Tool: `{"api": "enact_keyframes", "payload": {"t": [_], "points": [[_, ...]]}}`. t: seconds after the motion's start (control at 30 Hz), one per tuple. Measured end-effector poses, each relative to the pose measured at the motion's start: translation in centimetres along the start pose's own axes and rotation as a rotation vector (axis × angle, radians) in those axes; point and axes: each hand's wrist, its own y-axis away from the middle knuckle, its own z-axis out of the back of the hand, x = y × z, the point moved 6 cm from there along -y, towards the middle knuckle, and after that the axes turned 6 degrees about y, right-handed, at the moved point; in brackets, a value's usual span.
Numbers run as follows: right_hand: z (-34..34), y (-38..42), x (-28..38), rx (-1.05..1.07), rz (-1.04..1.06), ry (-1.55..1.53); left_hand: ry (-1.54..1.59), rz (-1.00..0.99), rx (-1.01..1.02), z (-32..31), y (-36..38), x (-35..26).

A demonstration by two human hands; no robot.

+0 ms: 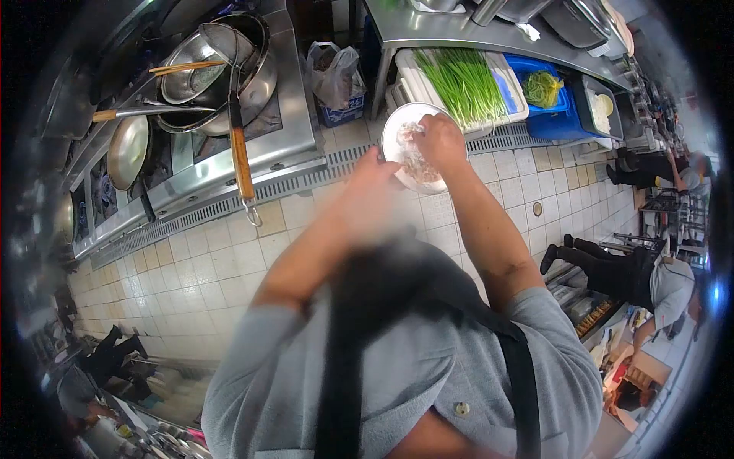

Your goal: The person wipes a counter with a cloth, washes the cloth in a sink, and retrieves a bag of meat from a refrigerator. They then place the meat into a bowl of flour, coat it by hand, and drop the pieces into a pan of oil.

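Note:
A round white bowl (391, 138) with pale, crumbly food inside is held in front of my chest. My left hand (373, 183) is at the bowl's near left side, with the thumb over the rim, so it grips the bowl. Inside the bowl, towards its right side, my right hand (441, 142) has its fingers bunched down at the food. What those fingers pinch, if anything, is hidden.
Left is a stove (294, 99) with a wok, strainer and wooden-handled pan (241, 157). Ahead, green stalks (462, 84) lie on a white tray beside blue bins (562, 122) under a steel counter (428, 27). Several people stand at the right and lower left.

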Motion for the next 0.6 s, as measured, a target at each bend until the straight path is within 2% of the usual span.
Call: {"api": "enact_keyframes", "payload": {"t": [0.03,0.1,0.17,0.2,0.27,0.33,0.4,0.47,0.5,0.57,0.6], "points": [[0.2,0.0,-0.6,-0.032,-0.006,-0.051,0.001,-0.001,-0.001,0.8,-0.8,1.6],[0.1,0.0,-1.2,-0.062,-0.003,-0.102,-0.42,-0.575,0.211,0.6,-1.0,1.6],[0.7,0.4,-1.5,-0.227,0.036,-0.237,-0.392,-0.543,0.213,1.0,-1.7,2.9],[1.4,0.5,-1.0,-0.228,0.035,-0.236,-0.367,-0.514,0.221,0.9,-2.0,3.1],[1.8,0.7,-0.2,0.058,-0.105,-0.248,-0.353,-0.524,0.23,0.9,-2.7,3.6],[2.5,0.6,-0.8,-0.024,-0.115,-0.321,-0.339,-0.537,0.235,0.0,-1.8,1.8],[2.9,0.5,-1.5,-0.1,-0.128,-0.391,0.025,-0.025,0.031,-0.4,-0.6,0.7],[4.2,0.6,-1.6,-0.377,-0.011,-0.285,0.042,-0.011,0.053,-1.2,0.3,-0.5],[3.8,0.6,-1.7,-0.38,-0.013,-0.284,0.058,-0.001,0.071,-1.5,0.5,-0.7],[0.9,0.5,-0.8,-0.216,0.096,-0.141,0.042,-0.02,0.065,-1.7,0.5,-0.9],[-0.4,0.9,-0.3,-0.243,0.226,-0.153,0.028,-0.039,0.056,-1.7,0.5,-1.0]]}}
